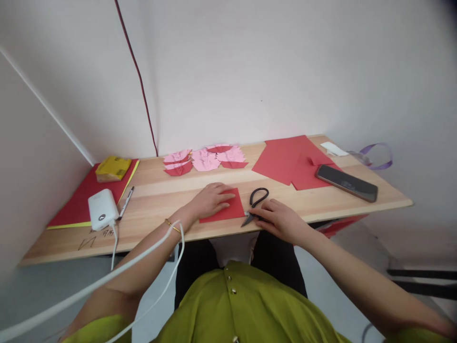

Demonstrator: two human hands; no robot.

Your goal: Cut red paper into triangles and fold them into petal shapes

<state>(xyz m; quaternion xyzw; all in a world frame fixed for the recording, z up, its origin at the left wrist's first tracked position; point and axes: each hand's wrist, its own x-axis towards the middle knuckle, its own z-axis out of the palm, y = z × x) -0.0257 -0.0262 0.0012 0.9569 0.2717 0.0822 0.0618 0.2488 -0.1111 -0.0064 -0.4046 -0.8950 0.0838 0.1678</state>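
My left hand (213, 202) lies flat with fingers stretched over a piece of red paper (233, 206) near the table's front edge. Just to its right is a pair of scissors (254, 205) with black looped handles, blades pointing down and left beside the paper's right edge. My right hand (280, 219) has its fingers closed at the scissors, covering one handle loop; the other loop shows above. A small pale bit (246, 214) lies by the paper's lower right corner, too small to make out.
Pink and red folded paper pieces (206, 159) sit by the wall. Red sheets (285, 162) and a phone (347, 183) lie at right. A yellow packet (113, 168), a white power bank (103, 209) with cable (114, 245) and a marker (126, 202) are at left. The cable crosses my left forearm.
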